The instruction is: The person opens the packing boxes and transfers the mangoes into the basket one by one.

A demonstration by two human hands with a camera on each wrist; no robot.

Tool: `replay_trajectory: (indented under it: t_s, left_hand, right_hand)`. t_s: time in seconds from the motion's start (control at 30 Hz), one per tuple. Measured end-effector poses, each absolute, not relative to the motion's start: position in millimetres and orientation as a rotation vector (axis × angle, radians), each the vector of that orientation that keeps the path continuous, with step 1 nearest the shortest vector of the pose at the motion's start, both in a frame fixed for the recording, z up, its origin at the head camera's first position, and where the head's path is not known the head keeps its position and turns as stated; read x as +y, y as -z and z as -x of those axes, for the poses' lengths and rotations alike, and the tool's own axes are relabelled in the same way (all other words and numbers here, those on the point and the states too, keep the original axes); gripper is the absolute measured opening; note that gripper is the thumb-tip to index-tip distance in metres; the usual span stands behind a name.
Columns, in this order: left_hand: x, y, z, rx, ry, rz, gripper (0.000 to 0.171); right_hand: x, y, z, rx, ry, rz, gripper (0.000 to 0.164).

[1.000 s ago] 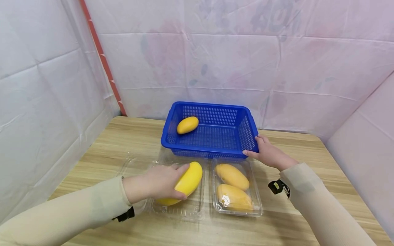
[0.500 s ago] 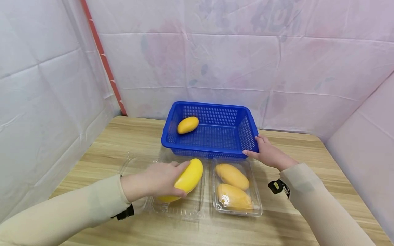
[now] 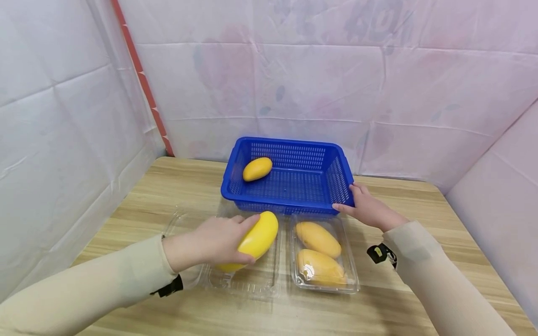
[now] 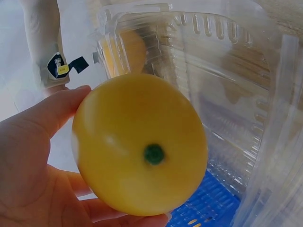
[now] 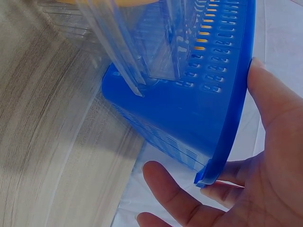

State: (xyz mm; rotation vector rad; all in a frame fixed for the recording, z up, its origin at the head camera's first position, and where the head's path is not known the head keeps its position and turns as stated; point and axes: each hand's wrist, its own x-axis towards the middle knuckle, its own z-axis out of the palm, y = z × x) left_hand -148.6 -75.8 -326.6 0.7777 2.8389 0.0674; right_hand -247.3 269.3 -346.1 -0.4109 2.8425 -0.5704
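My left hand (image 3: 212, 240) grips a yellow mango (image 3: 261, 235), thumb on one side and fingers on the other. In the left wrist view the round end of this mango (image 4: 132, 127) faces the camera and shows a green stem spot. Beneath the mango lies an open clear plastic clamshell box (image 3: 256, 290), partly covered by hand and arm. The right hand (image 3: 371, 209) holds the front right corner of a blue plastic basket (image 3: 277, 205). In the right wrist view the thumb presses its blue rim (image 5: 236, 118) while two fingers curl behind. One mango (image 3: 258, 169) lies inside the basket's left end.
To the right of the open box stands a closed clear box (image 3: 353, 287) holding two mangoes, an upper one (image 3: 318, 239) and a lower one (image 3: 321, 268). The wooden table (image 3: 193, 182) ends at a fabric-covered wall (image 3: 201, 84) behind the basket.
My left hand and its mango have risen a little and shifted slightly toward the basket. The right hand keeps its place on the basket corner.
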Motion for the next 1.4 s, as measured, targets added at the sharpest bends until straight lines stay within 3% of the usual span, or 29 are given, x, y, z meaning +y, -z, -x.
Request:
replay_trajectory:
  t_s: [1.4]
  left_hand:
    - [-81,315,161,2.917,-0.162,-0.847,0.088]
  right_hand:
    - [272,349,250,2.839,0.556,0.399,0.101]
